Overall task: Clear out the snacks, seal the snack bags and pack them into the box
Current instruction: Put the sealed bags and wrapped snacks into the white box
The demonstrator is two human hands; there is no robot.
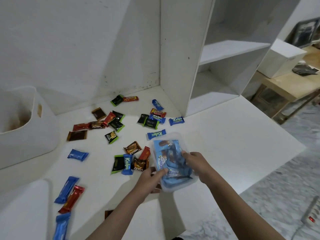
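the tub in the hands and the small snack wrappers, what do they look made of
Tub: seemingly clear, slightly frosted plastic, since the blue packets show through its walls. Snack wrappers such as the Kalpa one: probably glossy plastic film, with bright glints and crimped ends.

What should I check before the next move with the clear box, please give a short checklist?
1. Clear box held at both sides by left hand and right hand: ok.
2. Box resting on the white table: cannot tell.
3. Light blue packs inside the box: ok.
4. Lid on the box: cannot tell.
5. Loose snacks cleared from the table: not ok, many remain, such as the blue bar.
6. White bin at left ready: cannot tell.
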